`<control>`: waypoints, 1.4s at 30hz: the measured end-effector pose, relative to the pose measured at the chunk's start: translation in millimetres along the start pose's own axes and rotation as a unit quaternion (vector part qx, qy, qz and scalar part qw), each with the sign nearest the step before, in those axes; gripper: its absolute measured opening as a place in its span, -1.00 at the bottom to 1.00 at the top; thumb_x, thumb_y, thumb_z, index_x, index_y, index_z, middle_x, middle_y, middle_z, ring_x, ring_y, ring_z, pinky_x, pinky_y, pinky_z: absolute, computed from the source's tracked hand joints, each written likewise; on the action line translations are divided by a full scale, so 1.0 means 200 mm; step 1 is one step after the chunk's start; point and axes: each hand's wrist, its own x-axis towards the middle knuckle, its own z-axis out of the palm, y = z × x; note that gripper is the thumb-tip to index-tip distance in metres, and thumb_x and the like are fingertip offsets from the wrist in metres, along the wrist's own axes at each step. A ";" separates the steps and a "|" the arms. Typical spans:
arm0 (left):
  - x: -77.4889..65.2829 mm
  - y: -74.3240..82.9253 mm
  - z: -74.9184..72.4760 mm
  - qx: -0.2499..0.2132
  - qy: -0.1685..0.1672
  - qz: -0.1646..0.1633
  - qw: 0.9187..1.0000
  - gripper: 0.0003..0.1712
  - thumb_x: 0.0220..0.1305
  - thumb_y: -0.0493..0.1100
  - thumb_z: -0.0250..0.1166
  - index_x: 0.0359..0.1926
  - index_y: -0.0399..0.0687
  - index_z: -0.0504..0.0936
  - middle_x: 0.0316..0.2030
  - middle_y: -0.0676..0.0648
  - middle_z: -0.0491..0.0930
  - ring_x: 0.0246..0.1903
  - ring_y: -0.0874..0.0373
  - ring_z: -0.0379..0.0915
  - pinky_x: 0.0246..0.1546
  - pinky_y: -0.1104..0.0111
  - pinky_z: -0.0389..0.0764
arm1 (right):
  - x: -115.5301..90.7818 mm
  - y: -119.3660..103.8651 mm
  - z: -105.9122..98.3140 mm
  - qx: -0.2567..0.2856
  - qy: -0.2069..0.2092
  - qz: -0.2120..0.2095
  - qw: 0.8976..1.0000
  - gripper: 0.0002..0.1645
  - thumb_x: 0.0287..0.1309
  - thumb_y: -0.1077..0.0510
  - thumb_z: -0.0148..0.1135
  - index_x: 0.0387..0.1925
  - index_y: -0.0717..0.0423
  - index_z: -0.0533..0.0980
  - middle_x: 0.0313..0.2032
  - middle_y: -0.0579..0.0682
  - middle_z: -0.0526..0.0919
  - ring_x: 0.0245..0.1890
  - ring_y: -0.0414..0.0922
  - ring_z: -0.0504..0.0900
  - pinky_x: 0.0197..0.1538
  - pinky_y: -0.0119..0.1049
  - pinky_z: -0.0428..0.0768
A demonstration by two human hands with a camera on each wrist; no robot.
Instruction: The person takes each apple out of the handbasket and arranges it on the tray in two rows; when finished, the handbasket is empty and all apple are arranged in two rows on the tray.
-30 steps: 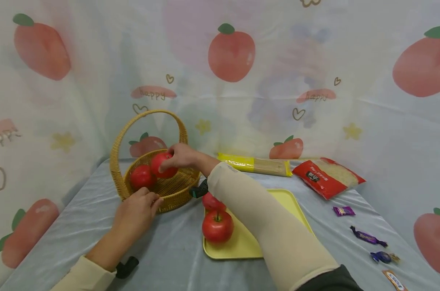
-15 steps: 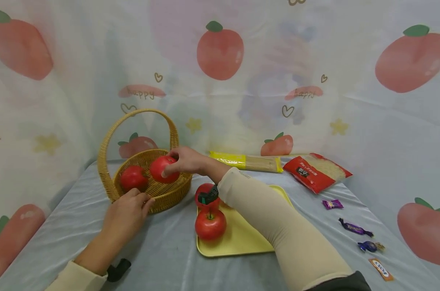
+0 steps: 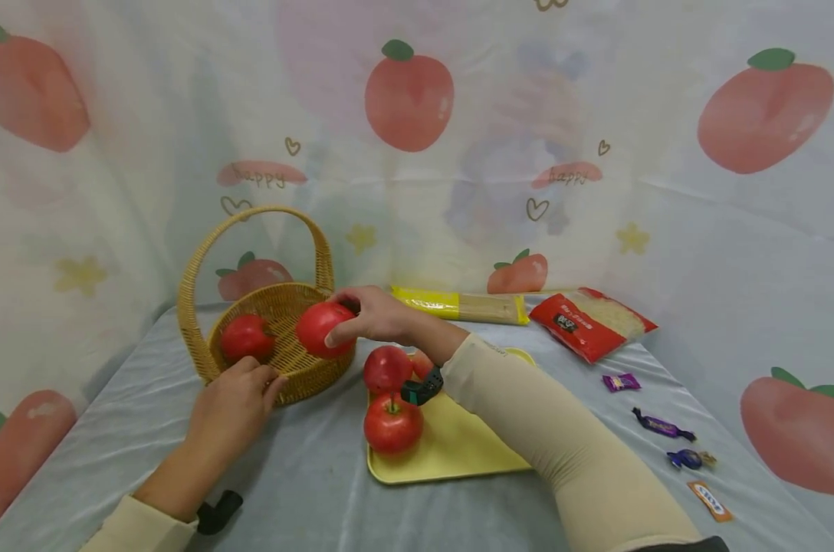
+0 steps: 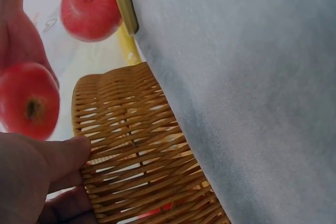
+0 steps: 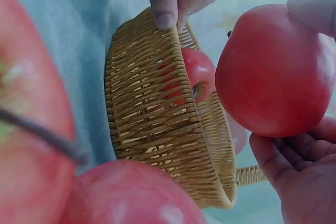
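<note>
Head view shows a right hand point(image 3: 372, 316) with its thumb and fingers bent round a red apple point(image 3: 318, 331), pinching it from the sides. The apple is held up at the right side of a woven basket point(image 3: 316, 381) and hides part of its rim. I cannot tell if it touches the basket. The left hand point(image 3: 231, 405) pinches the basket's near rim, thumb outside and fingers inside, as the right wrist view shows.

Inside the basket, on its left side, sits another apple point(image 3: 246, 339). The tall handle stands up over it.

Just right of the basket is a yellow tray point(image 3: 468, 445). A big shiny apple point(image 3: 392, 424) sits at its left side, with a second one point(image 3: 387, 369) just behind. A bit of a third point(image 3: 422, 363) peeks out by the right arm.

Farther back on the grey surface point(image 3: 307, 498) lie a yellow pack of noodles point(image 3: 458, 305) and a red bag point(image 3: 582, 326). Four wrapped sweets lie in a row at the right, the closest one orange point(image 3: 710, 501).
</note>
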 end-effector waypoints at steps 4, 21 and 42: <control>0.00 0.00 0.00 -0.001 -0.012 -0.008 1.000 -0.84 0.23 -0.14 0.52 -0.37 -0.13 0.75 -0.49 -0.05 0.50 -0.54 0.00 0.51 -0.50 0.07 0.59 | -0.07 0.02 -0.02 0.018 0.005 -0.008 1.000 -0.27 0.05 0.01 0.51 0.27 0.01 0.48 0.11 -0.06 0.62 0.09 -0.07 0.58 0.03 -0.21 0.67; 0.00 -0.01 0.00 0.004 -0.017 -0.007 1.000 -0.82 0.25 -0.12 0.50 -0.37 -0.13 0.74 -0.48 -0.06 0.50 -0.52 0.01 0.48 -0.46 0.05 0.57 | -0.33 0.09 -0.08 0.023 0.027 -0.004 0.999 -0.24 0.05 -0.01 0.48 0.29 0.01 0.46 0.14 -0.06 0.63 0.14 -0.07 0.58 0.10 -0.17 0.67; 0.00 0.00 0.00 -0.002 -0.027 -0.004 1.000 -0.82 0.25 -0.11 0.49 -0.35 -0.14 0.74 -0.44 -0.08 0.54 -0.51 -0.01 0.51 -0.46 0.01 0.59 | -0.63 0.25 -0.15 0.043 0.052 0.029 0.997 -0.24 0.05 0.04 0.52 0.29 0.08 0.47 0.15 0.00 0.62 0.16 -0.01 0.56 0.11 -0.14 0.67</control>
